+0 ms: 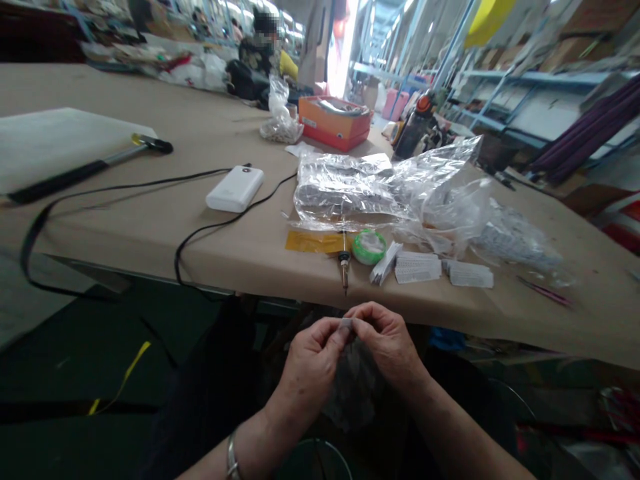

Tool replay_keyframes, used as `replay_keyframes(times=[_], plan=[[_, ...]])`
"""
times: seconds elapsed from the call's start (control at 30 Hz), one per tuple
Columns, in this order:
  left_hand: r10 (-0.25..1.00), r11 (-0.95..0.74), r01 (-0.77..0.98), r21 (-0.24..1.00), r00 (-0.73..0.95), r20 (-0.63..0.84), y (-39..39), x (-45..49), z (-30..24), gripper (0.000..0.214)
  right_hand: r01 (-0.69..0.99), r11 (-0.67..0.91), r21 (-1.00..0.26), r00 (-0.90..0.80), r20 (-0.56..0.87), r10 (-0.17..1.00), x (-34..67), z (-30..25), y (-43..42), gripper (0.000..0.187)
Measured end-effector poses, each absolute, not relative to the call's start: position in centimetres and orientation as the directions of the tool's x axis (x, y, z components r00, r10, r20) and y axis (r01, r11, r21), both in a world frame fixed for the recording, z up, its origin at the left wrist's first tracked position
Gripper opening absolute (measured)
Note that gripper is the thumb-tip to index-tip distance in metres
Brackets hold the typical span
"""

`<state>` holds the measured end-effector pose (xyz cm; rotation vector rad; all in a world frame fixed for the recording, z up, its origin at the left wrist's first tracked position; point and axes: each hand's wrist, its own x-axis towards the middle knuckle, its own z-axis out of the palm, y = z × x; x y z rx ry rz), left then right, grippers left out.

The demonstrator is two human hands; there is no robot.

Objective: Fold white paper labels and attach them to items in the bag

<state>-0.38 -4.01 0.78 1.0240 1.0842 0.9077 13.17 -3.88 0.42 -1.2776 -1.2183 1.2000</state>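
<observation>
In front of the table edge, my left hand (313, 363) and my right hand (387, 343) meet, fingertips pinched together. Between them shows a small pale grey piece (347, 323), held from both sides and too small to name. Just beyond lies a thin pen-like tool with a metal tip (344, 261), resembling a soldering iron, its tip toward me. Beside it are a green round container with pale contents (369, 247) and an amber strip (313, 241). Printed white slips (418, 267) lie in several small stacks to the right.
Clear plastic bags (350, 190) spread behind the tool. Purplish tweezers (544, 291) lie to the right. A white power bank (235, 189) with black cables sits left of centre, near a cutter board (65, 143). An orange box (334, 127) stands further back. Another person sits far behind.
</observation>
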Motion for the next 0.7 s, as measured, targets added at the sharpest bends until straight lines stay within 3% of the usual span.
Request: replay_keyframes(times=[0.33, 0.7], plan=[[0.992, 0.036, 0.132, 0.991, 0.117, -0.052, -1.6, -0.5, 1.4, 0.012, 0.269, 0.063, -0.961, 0.046, 0.078, 0.996, 13.4, 0.5, -2.0, 0.010], [0.990, -0.059, 0.260, 0.964, 0.141, 0.023, -1.0, -0.5, 1.6, 0.017, 0.373, 0.142, -0.917, 0.052, 0.174, 0.983, 13.4, 0.3, -1.5, 0.009]])
